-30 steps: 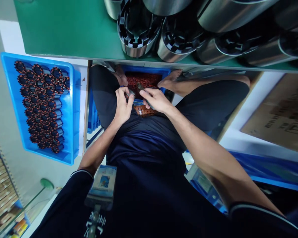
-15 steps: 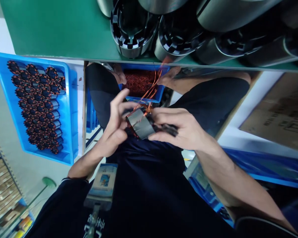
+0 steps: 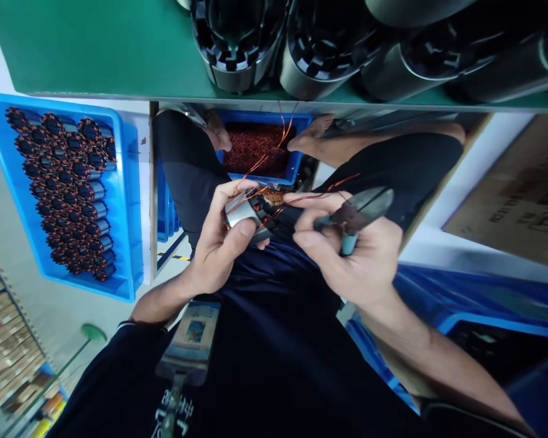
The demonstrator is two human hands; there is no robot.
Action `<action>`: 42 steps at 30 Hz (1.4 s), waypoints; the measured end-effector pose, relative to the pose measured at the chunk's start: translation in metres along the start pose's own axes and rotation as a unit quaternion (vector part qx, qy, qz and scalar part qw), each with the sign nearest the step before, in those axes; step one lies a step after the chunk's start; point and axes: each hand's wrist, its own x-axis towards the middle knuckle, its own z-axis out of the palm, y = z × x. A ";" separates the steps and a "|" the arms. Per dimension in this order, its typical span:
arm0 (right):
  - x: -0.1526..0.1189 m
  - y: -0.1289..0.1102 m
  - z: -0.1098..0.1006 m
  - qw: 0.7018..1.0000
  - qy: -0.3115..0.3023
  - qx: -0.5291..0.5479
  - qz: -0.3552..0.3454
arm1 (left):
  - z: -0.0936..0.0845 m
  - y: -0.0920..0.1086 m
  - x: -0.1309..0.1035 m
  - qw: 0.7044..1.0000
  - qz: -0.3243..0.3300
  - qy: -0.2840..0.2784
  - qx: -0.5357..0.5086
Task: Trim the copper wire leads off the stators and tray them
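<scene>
My left hand is wrapped around a motor stator, a grey metal cylinder with black slots and copper windings, held tilted over my lap. Loose copper wires stick up from its far side, and more strands run toward my right hand. A pair of cutting pliers with teal handles lies in my right hand, its jaws pointing out over the back of the fingers. The extended index finger of that hand reaches the wires beside the stator; whether it pinches a strand is unclear.
Large metal cylinders with black slotted rims line the green bench. At the left, a blue tray holds many wound stators. Between my feet, a blue bin contains copper scraps. A cardboard box is at the right.
The stator has turned in my left hand, which has closed around it. My right hand has moved off it to the right, and the pliers' jaws now point away from it.
</scene>
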 end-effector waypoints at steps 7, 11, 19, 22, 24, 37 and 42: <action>-0.001 -0.008 0.026 0.995 0.065 0.063 0.041 | 0.002 0.003 0.002 0.988 0.056 -0.022 0.143; 0.003 0.001 0.013 0.969 0.107 0.206 0.089 | 0.002 0.000 -0.002 0.996 0.005 -0.001 0.091; -0.018 -0.001 -0.034 0.986 -0.088 -0.144 -0.013 | -0.011 -0.005 -0.007 0.995 -0.036 0.022 0.094; -0.019 -0.009 -0.031 0.976 -0.113 -0.179 -0.059 | -0.006 -0.001 -0.006 0.995 -0.029 0.024 0.095; -0.015 -0.012 -0.027 0.973 -0.109 -0.189 -0.076 | -0.001 0.001 -0.005 0.994 -0.012 0.025 0.103; -0.013 0.000 -0.029 0.975 -0.090 -0.187 -0.084 | 0.003 -0.008 -0.003 0.992 0.018 0.039 0.116; -0.010 0.026 -0.020 0.984 -0.100 -0.145 -0.042 | 0.008 -0.026 -0.004 0.990 -0.084 0.112 0.017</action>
